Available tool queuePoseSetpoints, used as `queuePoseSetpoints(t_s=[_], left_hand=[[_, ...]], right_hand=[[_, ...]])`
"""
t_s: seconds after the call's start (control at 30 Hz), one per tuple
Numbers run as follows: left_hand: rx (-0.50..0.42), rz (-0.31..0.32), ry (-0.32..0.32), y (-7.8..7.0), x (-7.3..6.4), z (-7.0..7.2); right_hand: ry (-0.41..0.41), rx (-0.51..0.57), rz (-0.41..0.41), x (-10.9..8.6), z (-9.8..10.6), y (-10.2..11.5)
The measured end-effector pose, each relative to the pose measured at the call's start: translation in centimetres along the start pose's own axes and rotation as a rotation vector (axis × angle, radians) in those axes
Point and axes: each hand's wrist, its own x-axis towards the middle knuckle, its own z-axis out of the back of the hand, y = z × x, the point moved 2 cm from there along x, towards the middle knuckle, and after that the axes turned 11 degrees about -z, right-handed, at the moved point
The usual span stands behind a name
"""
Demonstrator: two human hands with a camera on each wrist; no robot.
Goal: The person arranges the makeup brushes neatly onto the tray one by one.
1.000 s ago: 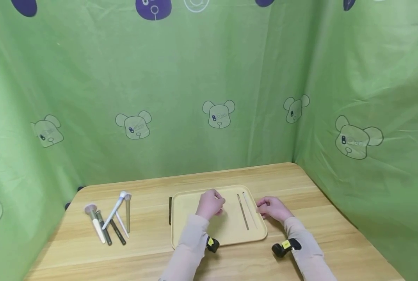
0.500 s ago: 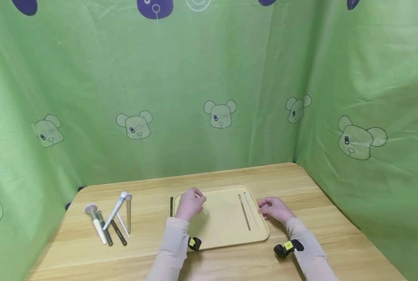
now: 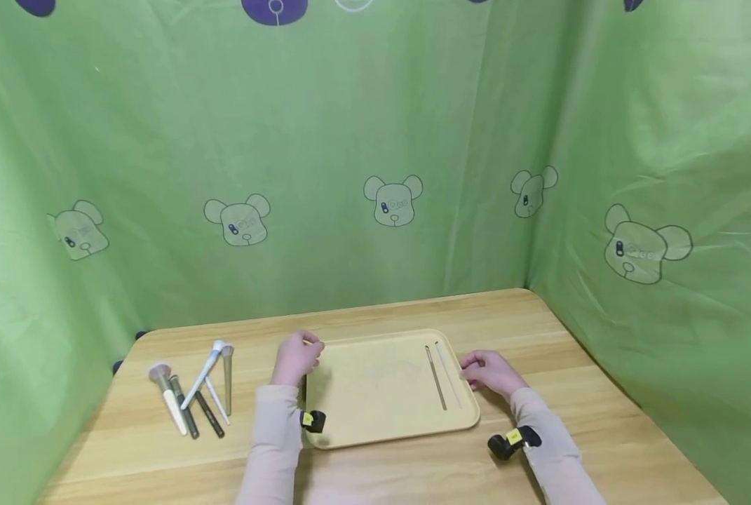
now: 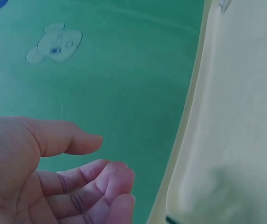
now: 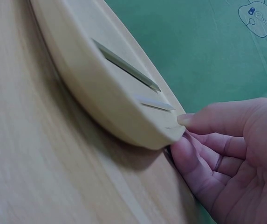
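A cream tray (image 3: 375,400) lies on the wooden table. Two slim makeup brushes rest inside its right part, one brown (image 3: 436,379) and one whitish (image 3: 449,375). My right hand (image 3: 491,372) pinches the tray's right rim; the right wrist view has the thumb on top and fingers curled beneath. Over the upper left corner of the tray hovers my left hand (image 3: 297,358), nothing in it. Its thumb and fingers stand apart, loosely bent, beside the tray wall in the left wrist view. A dark stick just outside the tray's left rim is mostly hidden by that hand and sleeve.
Several makeup brushes lie in a loose group on the table's left side, among them a white-handled fluffy one (image 3: 170,400) and a black-handled one (image 3: 210,415). A green curtain (image 3: 325,140) with bear-head prints encloses the table at the back and sides.
My left hand has moved leftward from above the middle of the tray to its left rim, now covering most of the dark stick. The right hand stays at the right rim.
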Motion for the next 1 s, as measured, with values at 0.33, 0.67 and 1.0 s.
queuePoseSetpoints(t_s=[0.33,0.67,1.0], left_hand=[[0.16,0.017,-0.017,2.6,0.1,2.0],[0.161,0.038,0.001,4.3,-0.1,1.9],[0.101,0.084,0.006,5.1,-0.1,1.4]], right_hand=[[0.01,0.006,0.003,0.2,0.0,0.1],[0.006,-0.001,0.0,0.0,0.0,0.1],[0.021,0.014,0.007,-0.3,0.0,0.4]])
